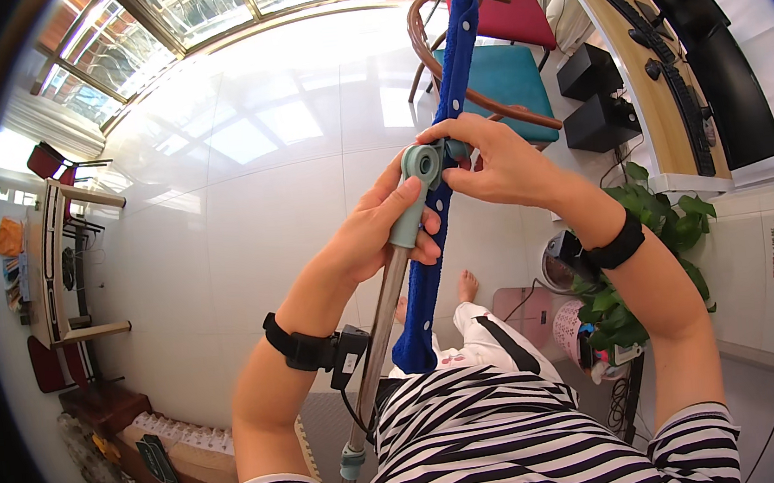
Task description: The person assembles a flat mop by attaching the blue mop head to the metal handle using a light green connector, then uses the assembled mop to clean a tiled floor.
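Observation:
A flat mop is held up in front of me. Its silver pole [382, 321] slants up from beside my left arm to a grey-green swivel joint [421, 162]. The long, narrow mop head has a blue cloth cover [457, 62] with white dots along its edge, and is seen nearly edge-on. My left hand [374, 227] is closed round the grey-green sleeve just below the joint, thumb on top. With bent fingers, my right hand [502, 163] grips the joint's far side next to the blue cover; its fingertips are partly hidden.
Beyond the mop head stand a teal-seated chair [495, 82] and a red-seated chair [514, 13]. A desk [646, 77] with monitors and keyboards runs along the right, near a leafy plant [656, 225]. At left are a table [54, 264] and a brown sofa [180, 466].

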`<state>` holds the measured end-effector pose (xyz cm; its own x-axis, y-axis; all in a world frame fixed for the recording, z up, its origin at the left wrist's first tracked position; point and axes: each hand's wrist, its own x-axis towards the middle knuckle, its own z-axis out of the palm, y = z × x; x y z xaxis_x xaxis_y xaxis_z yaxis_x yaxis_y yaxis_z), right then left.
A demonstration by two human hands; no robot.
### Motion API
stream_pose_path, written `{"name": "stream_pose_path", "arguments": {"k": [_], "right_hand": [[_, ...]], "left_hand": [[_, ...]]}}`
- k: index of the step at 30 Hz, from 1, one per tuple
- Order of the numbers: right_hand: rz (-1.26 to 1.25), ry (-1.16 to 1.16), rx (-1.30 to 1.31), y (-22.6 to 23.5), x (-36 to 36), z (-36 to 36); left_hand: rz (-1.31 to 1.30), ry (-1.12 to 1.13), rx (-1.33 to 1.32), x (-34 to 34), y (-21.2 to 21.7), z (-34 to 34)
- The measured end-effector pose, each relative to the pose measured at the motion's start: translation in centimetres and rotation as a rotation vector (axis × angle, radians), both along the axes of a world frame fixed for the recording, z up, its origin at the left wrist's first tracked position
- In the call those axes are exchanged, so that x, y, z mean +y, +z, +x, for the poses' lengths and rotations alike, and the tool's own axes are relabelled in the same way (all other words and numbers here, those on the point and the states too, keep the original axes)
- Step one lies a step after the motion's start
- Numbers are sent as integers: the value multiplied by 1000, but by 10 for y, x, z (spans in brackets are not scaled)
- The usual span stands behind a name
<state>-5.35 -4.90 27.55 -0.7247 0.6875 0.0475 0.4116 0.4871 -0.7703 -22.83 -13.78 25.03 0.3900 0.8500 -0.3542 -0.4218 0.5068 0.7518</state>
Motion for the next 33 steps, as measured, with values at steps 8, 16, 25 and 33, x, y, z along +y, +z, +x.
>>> {"name": "stream_pose_path", "arguments": {"k": [8,16,25,33], "right_hand": [[39,72,-21,10,1,3],[84,116,-14,22,4,-7],[81,185,-196,21,6,-6],[66,-33,-159,19,6,-19]], "left_hand": [[-32,130,-149,-8,-2,15],[-232,104,-565,-12,1,3],[-397,156,-967,-20,-24,18],[-372,63,-1157,-15,-31,16]]}}
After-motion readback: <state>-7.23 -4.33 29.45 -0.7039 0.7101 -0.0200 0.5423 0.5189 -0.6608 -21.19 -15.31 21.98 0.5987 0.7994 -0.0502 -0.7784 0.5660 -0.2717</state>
